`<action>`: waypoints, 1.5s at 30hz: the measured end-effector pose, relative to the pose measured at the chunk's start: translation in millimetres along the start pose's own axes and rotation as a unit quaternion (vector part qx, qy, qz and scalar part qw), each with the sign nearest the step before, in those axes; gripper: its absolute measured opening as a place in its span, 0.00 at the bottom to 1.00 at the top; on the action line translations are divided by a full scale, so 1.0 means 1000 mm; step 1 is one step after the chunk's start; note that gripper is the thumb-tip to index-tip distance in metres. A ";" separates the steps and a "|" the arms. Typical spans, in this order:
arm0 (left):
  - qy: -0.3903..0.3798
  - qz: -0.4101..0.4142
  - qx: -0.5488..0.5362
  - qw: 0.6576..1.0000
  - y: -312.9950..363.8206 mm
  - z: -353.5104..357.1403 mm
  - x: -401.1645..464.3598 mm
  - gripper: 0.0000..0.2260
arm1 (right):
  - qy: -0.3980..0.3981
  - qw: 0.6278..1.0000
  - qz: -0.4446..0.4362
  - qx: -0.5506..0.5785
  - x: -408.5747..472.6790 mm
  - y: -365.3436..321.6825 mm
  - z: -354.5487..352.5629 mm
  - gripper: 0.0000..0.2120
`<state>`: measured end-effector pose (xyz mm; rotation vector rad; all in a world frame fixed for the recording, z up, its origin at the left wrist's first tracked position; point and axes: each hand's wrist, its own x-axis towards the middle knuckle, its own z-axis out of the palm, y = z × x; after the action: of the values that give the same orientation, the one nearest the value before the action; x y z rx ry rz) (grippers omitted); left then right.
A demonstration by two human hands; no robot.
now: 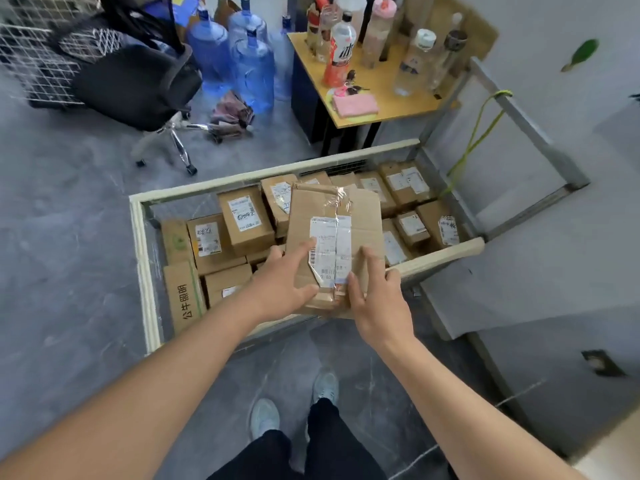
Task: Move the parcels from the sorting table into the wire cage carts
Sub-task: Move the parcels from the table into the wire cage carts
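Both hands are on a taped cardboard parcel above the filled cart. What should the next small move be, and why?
Probably lower the parcel onto the boxes beneath it and let go. The left hand and right hand hold its near end over the cart, whose floor is already covered with boxes, so it must go on top.

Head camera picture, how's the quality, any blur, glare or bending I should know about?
Head view: wide-angle bending curves the cart rim and stretches the forearms at the bottom corners; lighting is soft and even, shadows faint; slight glare on the clear tape across the held parcel; left hand and right hand fairly sharp; label text and the bottles behind look soft.
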<state>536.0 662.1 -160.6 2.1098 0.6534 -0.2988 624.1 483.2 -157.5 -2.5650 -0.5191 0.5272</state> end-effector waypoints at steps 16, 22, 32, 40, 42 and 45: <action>0.015 -0.171 -0.093 0.981 -0.152 -0.017 0.055 0.33 | -0.152 0.978 -0.109 -0.093 0.111 -0.045 0.136 0.23; 0.038 -0.239 -0.132 0.961 -0.202 0.007 0.085 0.25 | -0.198 0.963 -0.127 -0.130 0.166 -0.045 0.186 0.23; 0.051 -0.273 -0.166 0.946 -0.275 0.046 0.126 0.26 | -0.285 0.942 -0.123 -0.129 0.214 -0.014 0.277 0.22; 0.050 -0.244 -0.185 0.951 -0.319 0.097 0.142 0.40 | -0.326 0.940 -0.070 -0.070 0.211 0.016 0.326 0.38; 0.042 -0.244 -0.174 0.953 -0.328 0.102 0.148 0.43 | -0.333 0.935 -0.075 -0.096 0.216 0.019 0.336 0.43; 0.024 -0.238 -0.145 0.960 -0.337 0.104 0.155 0.47 | -0.356 0.919 -0.092 -0.145 0.224 0.020 0.348 0.52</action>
<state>481.5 790.2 -520.1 1.6654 1.1632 -0.3888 665.4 692.6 -512.3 -2.4868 -1.1421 1.4187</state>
